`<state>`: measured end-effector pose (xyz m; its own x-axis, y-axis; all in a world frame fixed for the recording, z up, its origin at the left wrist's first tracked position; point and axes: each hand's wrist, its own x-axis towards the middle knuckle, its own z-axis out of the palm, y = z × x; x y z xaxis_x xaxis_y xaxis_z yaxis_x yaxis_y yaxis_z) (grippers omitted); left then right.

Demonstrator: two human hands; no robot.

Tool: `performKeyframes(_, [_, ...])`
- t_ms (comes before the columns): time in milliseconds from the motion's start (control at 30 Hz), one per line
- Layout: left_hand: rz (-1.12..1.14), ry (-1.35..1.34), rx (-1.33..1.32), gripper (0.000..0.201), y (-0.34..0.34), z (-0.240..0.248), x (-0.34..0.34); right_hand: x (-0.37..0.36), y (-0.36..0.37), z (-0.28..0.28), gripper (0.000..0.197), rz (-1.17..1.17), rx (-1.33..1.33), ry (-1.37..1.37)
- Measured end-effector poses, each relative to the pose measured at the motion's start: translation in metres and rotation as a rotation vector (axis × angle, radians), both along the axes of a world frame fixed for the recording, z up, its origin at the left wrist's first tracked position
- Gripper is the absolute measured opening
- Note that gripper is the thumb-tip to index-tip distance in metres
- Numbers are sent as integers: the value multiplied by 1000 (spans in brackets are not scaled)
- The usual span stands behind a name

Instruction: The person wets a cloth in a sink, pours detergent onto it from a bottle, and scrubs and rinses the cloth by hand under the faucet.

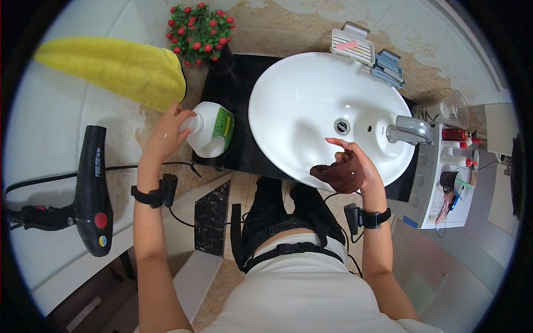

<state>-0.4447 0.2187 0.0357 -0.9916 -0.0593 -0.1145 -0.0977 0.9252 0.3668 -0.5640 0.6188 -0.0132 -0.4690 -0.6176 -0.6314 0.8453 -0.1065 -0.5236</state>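
Observation:
A white plastic bottle (206,119) with a green label stands on the black counter, left of the washbasin. At its cap (192,121) is my left hand (168,135), thumb and forefinger closed round it. My right hand (363,166) grips a crumpled dark brown cloth (345,173) over the basin's near rim. The right forefinger is stretched out toward the drain, and the cloth hides part of the other fingers. The white basin (294,105) has a chrome faucet (410,130) on its right side.
A yellow towel (116,69) hangs behind my left hand. Farther left is a black hair dryer (95,191) with a cord. A potted plant (200,33) with red berries stands at the back. Soap dishes (355,47) hang on the wall; a white shelf unit (444,208) with bottles stands right.

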Motion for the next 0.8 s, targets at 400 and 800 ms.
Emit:
performKeyframes(400, [671, -65, 236, 59, 9, -127, 74, -1, 6, -4, 35, -71, 30, -2])
performKeyframes(800, [1413, 331, 1123, 27, -7, -216, 45, -2, 3, -7, 36, -147, 57, -18])
